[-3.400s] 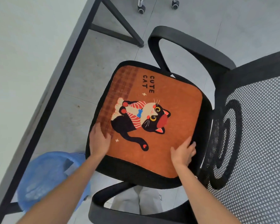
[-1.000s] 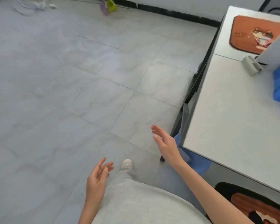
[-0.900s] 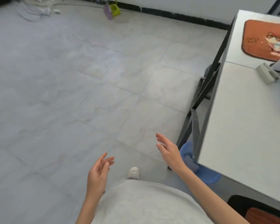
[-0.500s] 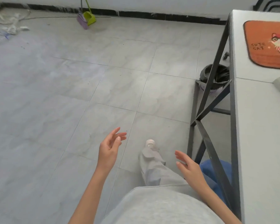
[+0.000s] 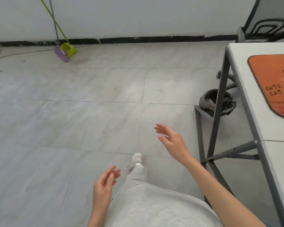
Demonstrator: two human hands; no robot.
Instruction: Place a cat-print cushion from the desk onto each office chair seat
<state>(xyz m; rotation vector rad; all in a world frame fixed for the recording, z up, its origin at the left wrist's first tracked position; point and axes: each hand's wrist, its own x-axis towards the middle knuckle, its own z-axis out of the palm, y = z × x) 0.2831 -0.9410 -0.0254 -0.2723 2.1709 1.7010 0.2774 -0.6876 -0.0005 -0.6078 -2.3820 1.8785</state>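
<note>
1. Both hands had come off the cushion that was smoothed onto the chair seat seconds earlier, and the view had swung round to the open floor (image 5: 72,128), with the worktop (image 5: 246,89) now along the right edge.
2. Since the last glimpse, the right hand (image 5: 172,141) had lifted higher and forward, while the left hand (image 5: 103,187) had dropped lower, close to the body.
3. Right hand: fingers (image 5: 161,128) spread and relaxed, holding nothing, hanging in the air over the tiles, left of the worktop's dark metal leg frame (image 5: 218,102).
4. Left hand: fingers (image 5: 113,172) loosely extended, palm turned inward, also holding nothing, just beside the grey trouser leg (image 5: 136,174).
5. One white shoe (image 5: 137,158) was planted on the tiles ahead of the grey top.
6. A cat-print cushion (image 5: 272,86) lay flat on the worktop at the right, orange with a dark border and "CUTE CAT" lettering, partly cut off by the frame edge and well apart from both hands.
7. Under the worktop, behind the leg frame, stood a bin with a black liner (image 5: 226,102).
8. Far back, a purple broom (image 5: 61,54) and a green dustpan (image 5: 69,49) leaned against the wall.
9. Top right, part of a black chair (image 5: 262,28) showed behind the worktop.
</note>
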